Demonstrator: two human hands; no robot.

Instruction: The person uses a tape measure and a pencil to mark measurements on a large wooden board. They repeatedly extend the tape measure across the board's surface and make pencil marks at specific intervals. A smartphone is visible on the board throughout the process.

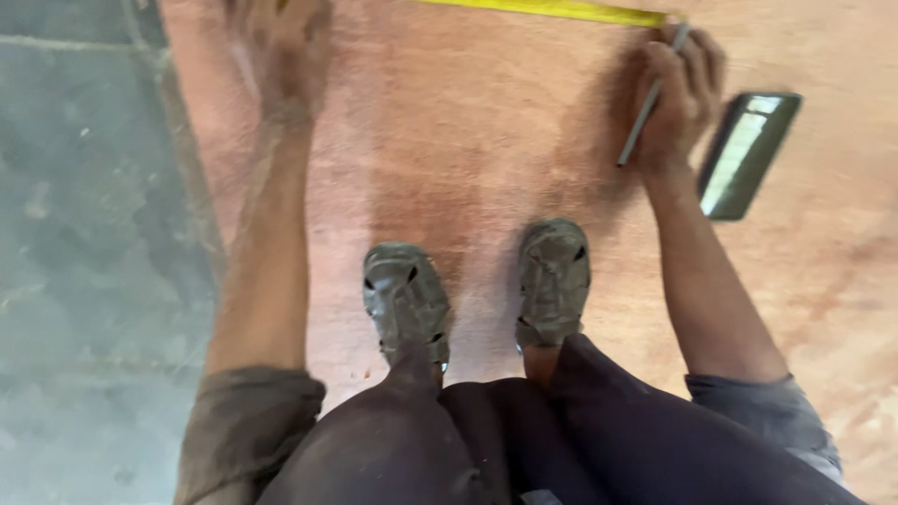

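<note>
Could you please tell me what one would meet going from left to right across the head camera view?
Grey floor → left hand → left shoe → right shoe → right hand holding a pencil → dark rectangular phone, the last five on a reddish board.

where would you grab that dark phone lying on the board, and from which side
Probably by its two long edges, coming from above. The phone lies flat, screen up, on the plywood sheet, tilted diagonally, just right of the right hand holding a pencil. Its right side is clear.
</note>
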